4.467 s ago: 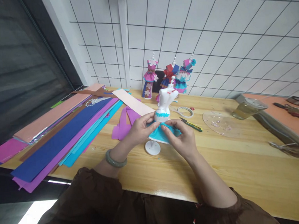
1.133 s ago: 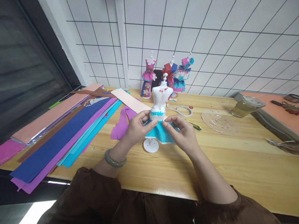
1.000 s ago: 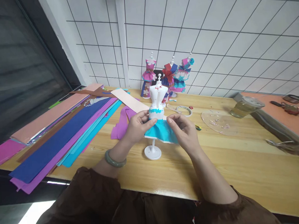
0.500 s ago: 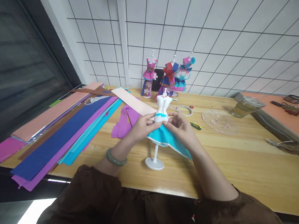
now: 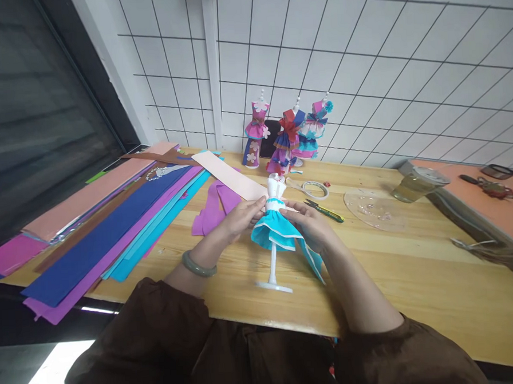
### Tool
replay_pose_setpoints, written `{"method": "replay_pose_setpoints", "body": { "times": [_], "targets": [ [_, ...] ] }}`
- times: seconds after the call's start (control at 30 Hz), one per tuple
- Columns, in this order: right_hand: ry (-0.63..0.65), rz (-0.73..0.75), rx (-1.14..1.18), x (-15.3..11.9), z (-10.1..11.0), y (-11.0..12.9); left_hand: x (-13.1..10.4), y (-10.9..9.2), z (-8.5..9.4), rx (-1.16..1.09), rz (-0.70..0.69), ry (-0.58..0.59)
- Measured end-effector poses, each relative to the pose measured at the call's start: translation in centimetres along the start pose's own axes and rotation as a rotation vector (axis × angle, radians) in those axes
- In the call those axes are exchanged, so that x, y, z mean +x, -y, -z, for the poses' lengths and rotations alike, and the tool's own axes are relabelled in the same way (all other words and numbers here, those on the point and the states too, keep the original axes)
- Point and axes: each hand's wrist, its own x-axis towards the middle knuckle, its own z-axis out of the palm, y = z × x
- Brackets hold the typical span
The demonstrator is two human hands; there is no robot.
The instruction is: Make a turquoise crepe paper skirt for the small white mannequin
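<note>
Tilting toward the person, the small white mannequin point(image 5: 275, 192) leans over the wooden table point(image 5: 398, 276) with its round base point(image 5: 274, 285) lifted at the near edge, held between both hands at the waist. The left hand point(image 5: 239, 216) pinches the waist from the left, thumb and fingertips closed on the top of the turquoise paper skirt point(image 5: 274, 232). The right hand point(image 5: 310, 226) grips the other side, fingers curled around the skirt's waistband, and a loose turquoise strip point(image 5: 313, 260) hangs down below it. A green bangle point(image 5: 198, 266) sits on the left wrist. Left of the hands lie long sheets of crepe paper point(image 5: 112, 234) in blue, purple, turquoise and pink. Behind stand three dressed mannequins point(image 5: 285, 134) against the tiled wall, with a tape roll point(image 5: 314, 190) and scissors point(image 5: 324, 210) near them, and a clear cup point(image 5: 416, 182) farther right.
</note>
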Motion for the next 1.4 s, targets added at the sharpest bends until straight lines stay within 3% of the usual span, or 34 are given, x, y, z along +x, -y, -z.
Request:
{"method": "replay_pose_setpoints", "body": {
  "times": [0.23, 0.37, 0.5, 0.63, 0.9, 1.23, 1.4],
  "targets": [
    [-0.023, 0.059, -0.006, -0.4, 0.1, 0.3, -0.4, -1.1, -0.1, -0.071, 0.026, 0.013],
    [0.037, 0.152, -0.128, -0.7, 0.0, 0.3, -0.4, -1.2, 0.0, -0.057, 0.024, 0.018],
    [0.014, 0.297, -0.29, -0.8, -0.3, -0.2, -0.2, -0.9, 0.0, -0.02, -0.002, 0.035],
    [0.004, 0.348, -0.35, -0.6, -0.3, -0.5, -0.3, -0.9, 0.0, 0.015, -0.023, 0.046],
    [0.049, 0.214, -0.194, -1.0, -0.4, 0.1, -0.4, -0.7, 0.3, 0.1, -0.127, 0.034],
    [0.107, 0.204, -0.23, -0.5, 0.1, -0.1, -0.2, -0.5, -0.1, 0.169, -0.191, 0.031],
    [0.155, 0.181, -0.151, -0.7, 0.2, 0.2, -0.1, -0.8, 0.1, 0.099, -0.182, 0.005]
  ]
}}
